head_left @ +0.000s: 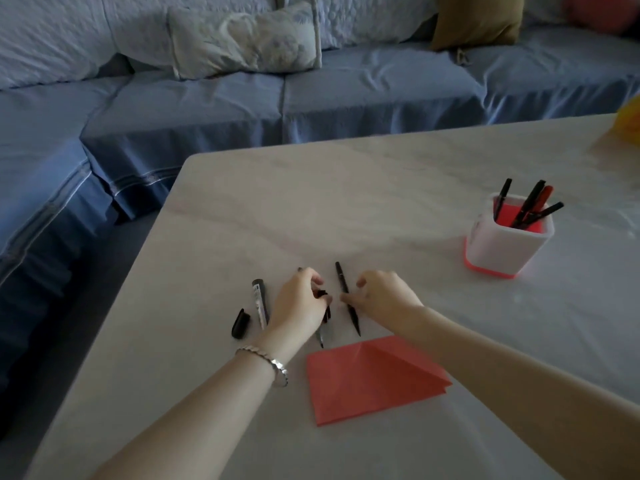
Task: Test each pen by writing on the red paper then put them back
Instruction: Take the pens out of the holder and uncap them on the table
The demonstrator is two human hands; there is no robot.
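The folded red paper (370, 379) lies on the table near me. My left hand (301, 303) pinches the black top end of a pen (322, 329) whose grey tip points toward the paper. My right hand (381, 296) has its thumb and fingertips closed around the middle of a slim black pen (348, 299) that lies almost straight away from me. Left of my left hand, a grey-bodied marker (259, 303) lies uncapped with its black cap (240, 323) beside it. A white pen holder (509, 244) with a red base stands at the right, holding several pens.
The pale marble-look table (346, 202) has its left edge and far corner close to a blue sofa (277, 105) with cushions. Something yellow (630, 123) sits at the table's far right edge.
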